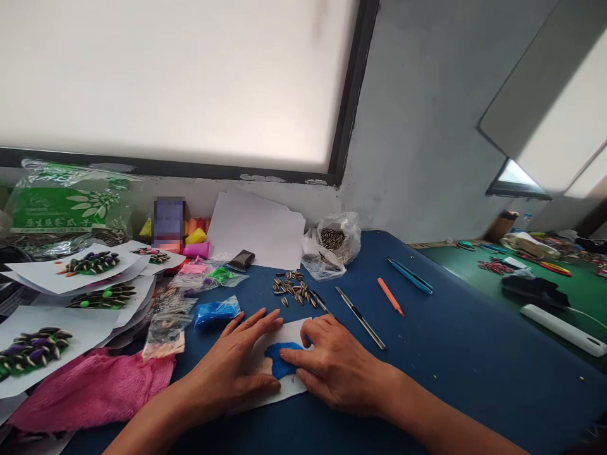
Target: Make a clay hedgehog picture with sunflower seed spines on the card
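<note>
On the blue table lies a sheet of white paper [296,330] with a flat, irregular patch of blue modelling clay [283,361] and a pale peach patch [262,364] beside it. My left hand [237,360] rests over the paper's left side, fingers spread, thumb near the clay's lower edge. With its index finger my right hand [339,363] presses on the blue clay; the thumb is stretched out below and the other fingers are partly bent. Neither hand grips anything that shows. Just beyond the hands are loose sunflower seeds [294,289] and a bag of blue clay [217,312].
To the right lie a pen [320,301], a craft knife [360,318], an orange tool [390,296] and blue tweezers [408,275]. A bag of seeds [332,238] stands behind. At left are seed-decorated papers [102,316], a pink cloth [102,388] and several clay packets.
</note>
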### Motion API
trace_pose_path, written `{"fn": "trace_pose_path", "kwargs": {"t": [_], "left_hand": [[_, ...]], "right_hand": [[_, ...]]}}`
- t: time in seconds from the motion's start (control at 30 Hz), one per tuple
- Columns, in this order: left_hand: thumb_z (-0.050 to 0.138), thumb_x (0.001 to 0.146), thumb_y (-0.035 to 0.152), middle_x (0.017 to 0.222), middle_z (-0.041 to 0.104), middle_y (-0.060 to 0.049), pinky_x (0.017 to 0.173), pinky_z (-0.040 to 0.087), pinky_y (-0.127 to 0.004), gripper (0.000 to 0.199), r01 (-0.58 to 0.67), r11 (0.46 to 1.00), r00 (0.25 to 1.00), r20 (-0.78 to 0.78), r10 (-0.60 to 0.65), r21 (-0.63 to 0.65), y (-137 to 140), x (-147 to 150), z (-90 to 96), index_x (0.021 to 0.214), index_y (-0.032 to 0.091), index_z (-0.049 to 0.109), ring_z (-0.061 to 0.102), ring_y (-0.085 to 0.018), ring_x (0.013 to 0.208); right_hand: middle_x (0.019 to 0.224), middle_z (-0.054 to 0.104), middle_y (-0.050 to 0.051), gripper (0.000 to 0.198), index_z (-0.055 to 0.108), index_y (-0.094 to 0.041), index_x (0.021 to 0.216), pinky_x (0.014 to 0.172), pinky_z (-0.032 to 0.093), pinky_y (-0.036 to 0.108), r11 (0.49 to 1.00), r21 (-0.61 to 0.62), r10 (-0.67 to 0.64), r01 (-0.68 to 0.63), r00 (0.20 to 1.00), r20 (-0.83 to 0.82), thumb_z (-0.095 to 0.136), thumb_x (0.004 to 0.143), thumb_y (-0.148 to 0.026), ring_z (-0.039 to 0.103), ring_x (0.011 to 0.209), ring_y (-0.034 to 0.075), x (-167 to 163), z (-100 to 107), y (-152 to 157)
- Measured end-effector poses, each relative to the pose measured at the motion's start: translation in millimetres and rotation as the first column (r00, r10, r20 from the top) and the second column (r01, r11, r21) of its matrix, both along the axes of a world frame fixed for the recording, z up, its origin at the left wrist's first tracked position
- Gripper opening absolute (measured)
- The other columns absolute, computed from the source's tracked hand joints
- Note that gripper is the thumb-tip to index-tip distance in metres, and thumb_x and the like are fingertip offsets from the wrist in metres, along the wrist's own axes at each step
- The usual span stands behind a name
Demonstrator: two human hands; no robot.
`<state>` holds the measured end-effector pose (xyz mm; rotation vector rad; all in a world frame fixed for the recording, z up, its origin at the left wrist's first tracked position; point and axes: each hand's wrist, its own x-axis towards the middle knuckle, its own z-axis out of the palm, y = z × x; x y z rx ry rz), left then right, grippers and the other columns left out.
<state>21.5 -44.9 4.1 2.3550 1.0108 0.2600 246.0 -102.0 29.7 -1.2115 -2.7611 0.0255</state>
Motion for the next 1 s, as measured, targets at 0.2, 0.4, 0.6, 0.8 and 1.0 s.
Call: {"fn": "trace_pose_path", "kwargs": {"t": [0.2,0.4,0.6,0.8,1.0], "left_hand": [[0.068,0.077,0.039,0.155,0.034,-0.003,0.119,0.006,-0.057,0.075,0.002,1.000,1.000,-0.002,-0.002,0.010,0,0,0.8,0.145,0.031,0.037,0.018,-0.030,0.146],[0.068,0.079,0.042,0.155,0.034,-0.001,0.119,0.007,-0.057,0.074,0.012,0.998,0.999,0.048,-0.015,0.059,3,-4,-14.0,0.145,0.033,0.036,0.019,-0.030,0.146],[0.068,0.079,0.045,0.155,0.035,-0.001,0.118,0.007,-0.058,0.074,0.018,0.996,0.998,0.058,-0.023,0.087,5,-6,-18.6,0.145,0.036,0.035,0.019,-0.032,0.146],[0.069,0.078,0.041,0.155,0.034,-0.001,0.119,0.007,-0.058,0.078,0.016,0.995,0.998,0.054,-0.022,0.100,4,-6,-16.8,0.146,0.035,0.034,0.018,-0.031,0.146],[0.068,0.077,0.039,0.155,0.034,-0.003,0.116,0.023,-0.056,0.079,-0.049,0.998,0.996,0.077,0.046,0.039,0,-7,-18.6,0.147,0.034,0.032,0.024,-0.035,0.144]], "right_hand": [[0.092,0.050,0.006,0.027,0.065,-0.021,0.112,0.079,0.033,0.033,0.999,0.022,-0.048,0.048,0.999,0.001,0.045,0.095,-0.027,0.045,0.085,0.020,5,5,0],[0.091,0.051,0.006,0.026,0.066,-0.022,0.111,0.076,0.033,0.032,0.998,0.017,-0.057,0.057,0.998,-0.023,0.046,0.095,-0.025,0.045,0.083,0.019,8,5,1],[0.092,0.053,0.007,0.024,0.069,-0.020,0.105,0.075,0.033,0.031,0.994,0.018,-0.110,0.112,0.990,-0.088,0.049,0.092,-0.022,0.045,0.082,0.019,19,3,7],[0.089,0.053,0.006,0.026,0.069,-0.020,0.105,0.073,0.033,0.030,0.997,0.004,-0.075,0.076,0.990,-0.118,0.048,0.090,-0.021,0.046,0.080,0.018,19,5,4],[0.090,0.054,0.006,0.020,0.066,-0.018,0.098,0.074,0.034,0.031,0.996,-0.056,-0.071,0.068,0.996,-0.057,0.048,0.090,-0.022,0.046,0.079,0.018,13,5,0]]}}
